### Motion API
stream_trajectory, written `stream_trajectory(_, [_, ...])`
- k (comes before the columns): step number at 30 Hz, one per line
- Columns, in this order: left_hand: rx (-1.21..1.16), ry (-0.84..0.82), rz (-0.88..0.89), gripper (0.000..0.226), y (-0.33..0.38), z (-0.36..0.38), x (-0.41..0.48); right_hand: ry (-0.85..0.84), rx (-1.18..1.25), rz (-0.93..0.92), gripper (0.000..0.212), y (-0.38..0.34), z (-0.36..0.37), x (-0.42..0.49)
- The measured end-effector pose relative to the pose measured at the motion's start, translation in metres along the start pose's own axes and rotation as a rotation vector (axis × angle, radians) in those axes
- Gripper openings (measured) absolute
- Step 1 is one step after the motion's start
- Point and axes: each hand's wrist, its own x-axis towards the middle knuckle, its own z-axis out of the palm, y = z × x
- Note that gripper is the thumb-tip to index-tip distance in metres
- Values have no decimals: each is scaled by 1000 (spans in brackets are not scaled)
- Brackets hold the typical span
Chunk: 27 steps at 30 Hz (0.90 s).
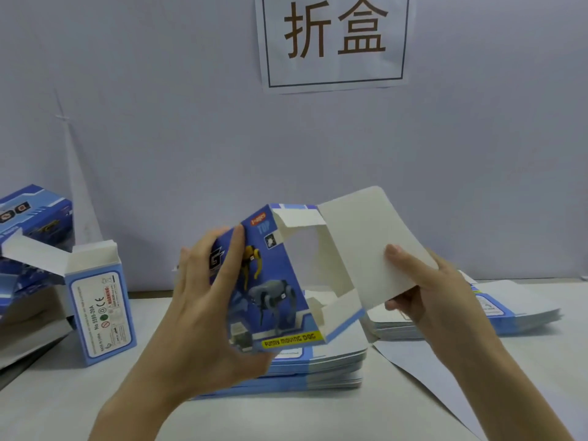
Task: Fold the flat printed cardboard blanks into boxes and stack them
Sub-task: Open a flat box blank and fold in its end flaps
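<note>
- The left hand grips the box by its printed face, and the right hand pinches the white flap.
- The box hangs above the stack of blanks, mid-bench.
- Steady the body and crease the flap along its score (no crushing).
- The long axis is near upright, with the open side facing right.
</note>
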Motion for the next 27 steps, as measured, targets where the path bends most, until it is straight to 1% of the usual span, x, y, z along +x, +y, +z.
stream_trajectory(2, [33, 9, 9, 117, -4, -3, -2, 45, -80, -137, 9, 3, -2, 0])
stream_trajectory(3, [50, 22, 10, 114, -4, -5, -2, 52, -105, -193, 12, 5, -2, -1])
stream_trajectory(6, [52, 26, -11, 109, 1, -5, -3, 83, -175, -305, 29, 5, 2, -3])
stream_trajectory(10, [44, 8, -38, 106, 2, -7, -3, 67, -182, -345, 37, 8, 1, -1])
stream_trajectory(12, [-2, -10, -68, 104, 5, -6, -3, 79, -242, -381, 42, 10, 0, -1])
stream_trajectory(14, [-25, -22, -85, 104, 5, -3, -4, 93, -346, -440, 43, 11, 0, -1])
stream_trajectory(16, [-25, -22, -86, 104, 5, -2, -3, 90, -329, -451, 39, 11, 0, 0])
stream_trajectory(18, [7, -19, -67, 106, 4, 0, -3, 16, -161, -361, 23, 7, 1, 1])
stream_trajectory(19, [35, -16, -51, 107, 3, 1, -3, -36, -64, -280, 24, 6, 1, 2])
stream_trajectory(20, [66, -11, -34, 108, 3, 3, -3, -77, 50, -194, 30, 4, 2, 2])
stream_trajectory(22, [89, -4, -10, 108, 4, 5, -3, -118, 242, -65, 31, 2, 2, 1])
stream_trajectory(25, [107, 4, 19, 109, 3, 7, -2, -116, 369, 103, 32, 4, 2, 3])
stream_trajectory(27, [126, 7, 28, 109, 3, 7, -2, -145, 423, 177, 34, 5, 0, 5])
